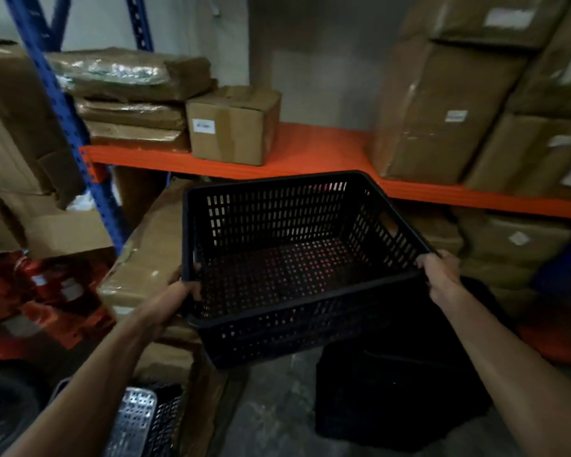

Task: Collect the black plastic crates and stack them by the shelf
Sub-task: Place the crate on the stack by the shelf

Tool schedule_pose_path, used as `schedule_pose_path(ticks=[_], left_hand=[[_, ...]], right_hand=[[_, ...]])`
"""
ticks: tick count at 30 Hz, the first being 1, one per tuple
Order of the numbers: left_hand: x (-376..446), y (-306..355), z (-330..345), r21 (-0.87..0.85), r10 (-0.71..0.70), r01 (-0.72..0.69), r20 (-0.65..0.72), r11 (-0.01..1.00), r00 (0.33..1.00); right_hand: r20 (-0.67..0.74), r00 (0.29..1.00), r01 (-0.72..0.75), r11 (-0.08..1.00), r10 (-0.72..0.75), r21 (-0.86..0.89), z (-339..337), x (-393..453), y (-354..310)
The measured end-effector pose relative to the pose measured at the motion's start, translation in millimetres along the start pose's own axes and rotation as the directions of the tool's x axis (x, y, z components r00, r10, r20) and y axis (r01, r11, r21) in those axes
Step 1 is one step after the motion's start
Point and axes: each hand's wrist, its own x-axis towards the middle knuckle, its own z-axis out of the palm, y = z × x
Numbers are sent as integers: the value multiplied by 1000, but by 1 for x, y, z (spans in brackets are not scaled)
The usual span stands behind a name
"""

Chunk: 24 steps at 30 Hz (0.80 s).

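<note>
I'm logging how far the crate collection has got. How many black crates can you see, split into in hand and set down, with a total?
Held in both hands, left hand and right hand: 1, the black crate
Set down on the floor: 1 dark crate, too dim to tell if it is a stack
Total: 2
</note>
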Motion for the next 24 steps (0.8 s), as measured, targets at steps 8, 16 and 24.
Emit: schedule_pose_path(ticks=[8,16,24], left_hand=[[-12,56,138,152,58,-50,-49,987,997],[-37,50,275,187,127,-135,49,973,991],[-21,51,363,205,169,-188,111,961,979]], right_hand=[[-92,994,64,997,-60,42,-147,37,-5],[-233,968,97,995,-92,13,-277,89,32],[-318,945,107,991,-74,86,-330,135,76]])
